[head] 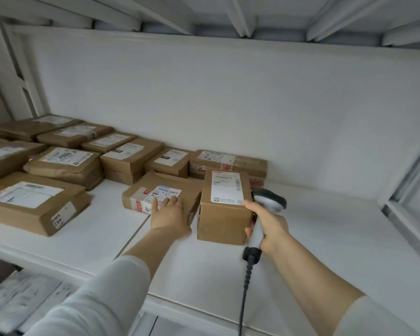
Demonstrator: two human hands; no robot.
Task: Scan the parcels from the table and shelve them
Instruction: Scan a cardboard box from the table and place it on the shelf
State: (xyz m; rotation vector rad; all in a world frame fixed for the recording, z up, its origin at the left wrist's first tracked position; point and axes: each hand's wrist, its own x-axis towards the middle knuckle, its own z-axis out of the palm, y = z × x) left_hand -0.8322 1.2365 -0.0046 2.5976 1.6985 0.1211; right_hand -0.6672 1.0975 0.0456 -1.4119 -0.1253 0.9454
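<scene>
Many parcels [66, 163] shelved; table unseen. Left hand [170, 214] flat on flat parcel [143, 190] beside upright box [224, 214]; right hand [268, 225] grips barcode scanner [272, 198].

Left hand [169, 215]: flat, palm down, fingers straight.
Right hand [268, 223]: fingers curled round scanner [272, 202] handle.
Reach: both extended forward.

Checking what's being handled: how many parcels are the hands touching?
2. The left hand lies flat on the low parcel; the right hand, gripping the scanner, touches the upright parcel beside it. None seems hidden.
</scene>
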